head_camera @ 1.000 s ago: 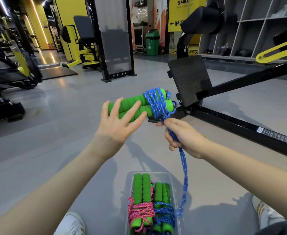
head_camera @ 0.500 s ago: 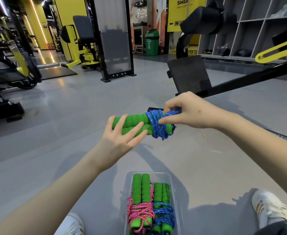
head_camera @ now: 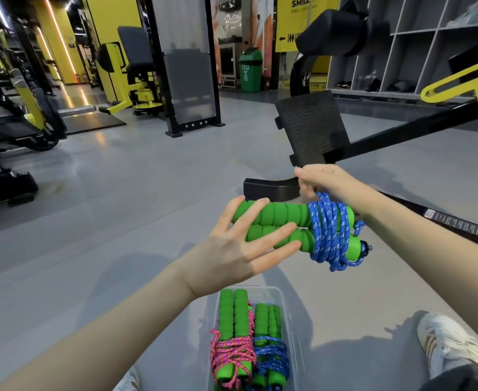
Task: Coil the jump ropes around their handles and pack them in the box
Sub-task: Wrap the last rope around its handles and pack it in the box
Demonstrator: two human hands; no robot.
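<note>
My left hand [head_camera: 243, 249] grips two green foam handles [head_camera: 277, 214] of a jump rope, held side by side above the floor. A blue rope [head_camera: 328, 230] is coiled in several turns around their right ends. My right hand [head_camera: 325, 183] is behind the coil and pinches the blue rope at its top. Below, a clear plastic box [head_camera: 287, 306] sits on the floor between my feet. It holds a green-handled bundle wrapped in pink rope [head_camera: 230, 354] and another wrapped in blue rope [head_camera: 270, 354].
A black and yellow exercise machine with a footplate [head_camera: 311, 125] and a long rail [head_camera: 458, 224] stands close behind my hands. My white shoes [head_camera: 446, 342] flank the box. More gym machines [head_camera: 14, 117] stand at the left, and grey lockers [head_camera: 418, 46] at the back right.
The hanging blue tail has been wound up onto the handles. My right hand went from below the coil, over it, to behind its top. The bundle has dropped lower, toward the box.
</note>
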